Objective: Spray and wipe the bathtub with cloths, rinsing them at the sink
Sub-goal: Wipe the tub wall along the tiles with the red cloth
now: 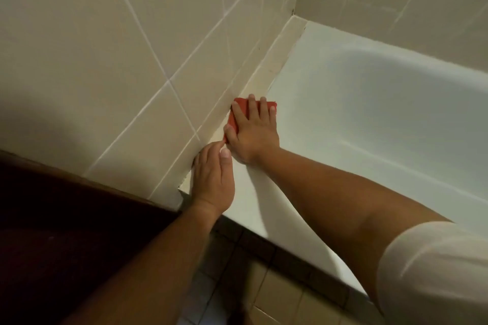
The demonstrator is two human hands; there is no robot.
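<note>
Item: red cloth, folded flat. Location: on the white bathtub rim at its end, against the beige sealing strip at the foot of the tiled wall. Orientation: left edge runs along the wall line, pointing away from the person toward the far corner; far edge lies square across the rim. Most of the cloth is hidden under the hand, so its long axis cannot be told for certain.

Right hand: palm down on the cloth, fingers straight and spread, pressing it flat; forearm stretched out across the tub rim, white sleeve at the upper arm.

Left hand: palm down on the rim just nearer than the cloth, fingers loosely extended, holding nothing; forefinger tip at the cloth's near corner, contact uncertain.

Surroundings: dark brown panel at left; tiled floor below the tub.
</note>
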